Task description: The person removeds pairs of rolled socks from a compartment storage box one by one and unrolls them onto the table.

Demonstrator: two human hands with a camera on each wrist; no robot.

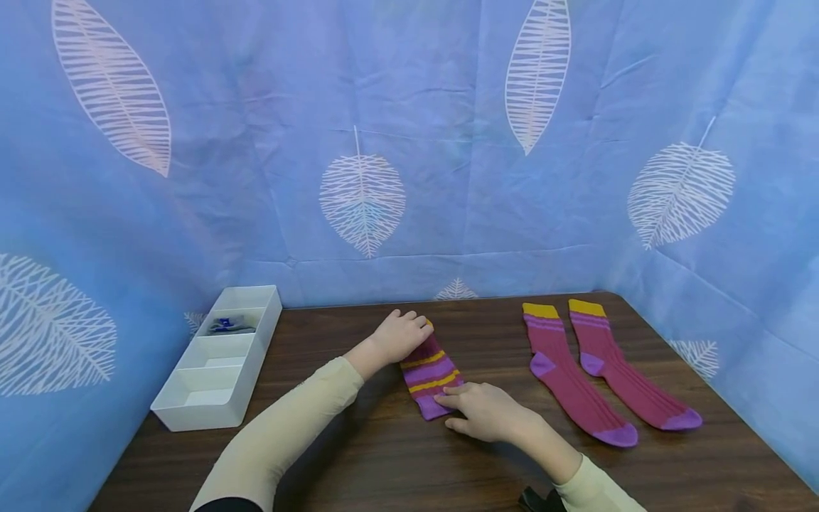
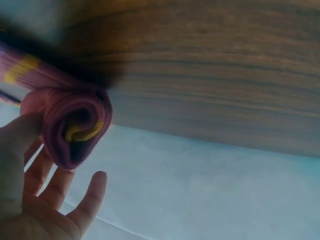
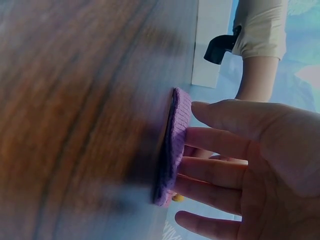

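Observation:
A maroon, purple and yellow striped sock (image 1: 433, 375) lies on the table between both hands. My left hand (image 1: 399, 336) holds its far end. In the left wrist view that end is a rolled-up bundle (image 2: 75, 127), with the thumb on one side and fingers under it. My right hand (image 1: 488, 412) rests its fingertips on the sock's purple near end. Seen from the right wrist, the fairly straight fingers (image 3: 215, 170) touch the flat purple edge (image 3: 176, 140). On the right, a pair of similar socks (image 1: 563, 380) (image 1: 630, 373) lies flat, toes toward the near right.
At the left stands a white divided box (image 1: 239, 387), with a small clear packet (image 1: 230, 325) in one compartment. The dark wooden table (image 1: 358, 455) meets a blue leaf-patterned curtain (image 1: 435, 213) at the back and sides.

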